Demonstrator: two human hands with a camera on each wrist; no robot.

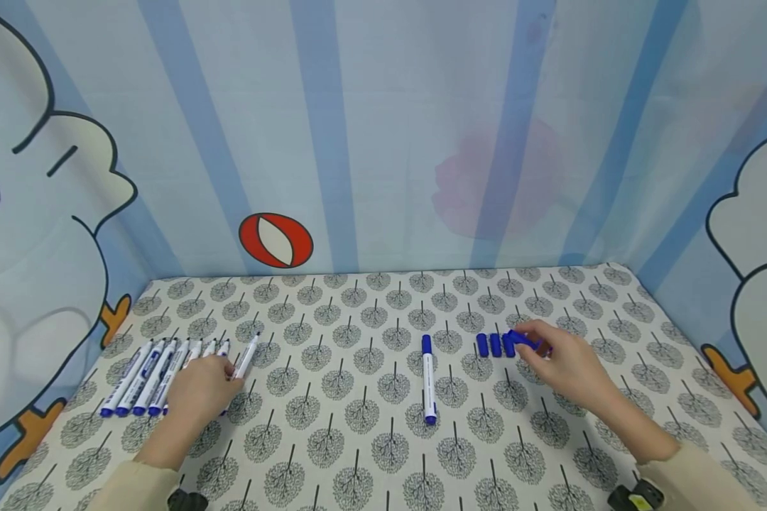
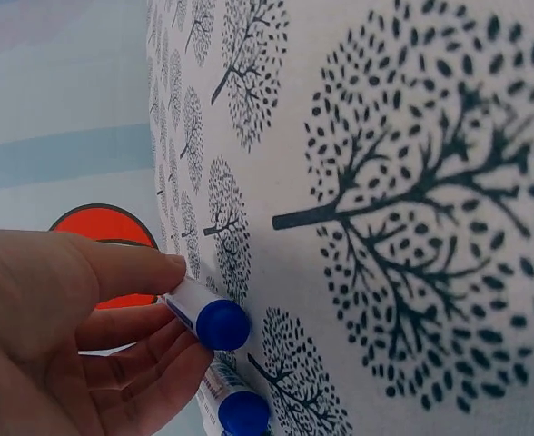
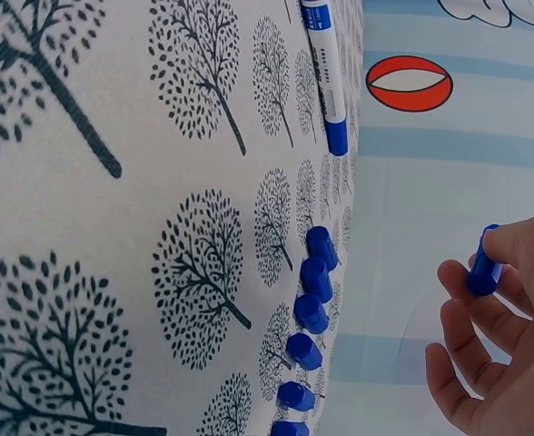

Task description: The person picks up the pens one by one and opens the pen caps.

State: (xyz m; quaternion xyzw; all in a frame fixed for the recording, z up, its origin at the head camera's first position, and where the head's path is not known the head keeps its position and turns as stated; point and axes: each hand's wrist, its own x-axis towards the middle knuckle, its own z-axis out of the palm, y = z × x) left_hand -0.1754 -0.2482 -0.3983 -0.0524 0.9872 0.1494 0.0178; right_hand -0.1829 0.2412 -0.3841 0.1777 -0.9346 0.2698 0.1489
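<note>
At the left, my left hand [image 1: 199, 389] pinches a white uncapped marker [image 1: 248, 356] between thumb and fingers; its dark tip points to the back of the table. In the left wrist view, the marker's blue end [image 2: 223, 324] shows, with another marker's blue end [image 2: 243, 414] just below. Beside that hand lies a row of several uncapped markers [image 1: 133, 380], partly hidden by it. My right hand [image 1: 569, 362] pinches a blue cap [image 3: 486, 263] over a row of several blue caps [image 3: 311, 313], some hidden behind the hand in the head view.
One capped marker [image 1: 429, 380] lies between the hands, blue cap toward the back. The table [image 1: 332, 461] has a tree-patterned cloth. A striped curtain [image 1: 390, 142] with cartoon figures stands behind it and along both sides.
</note>
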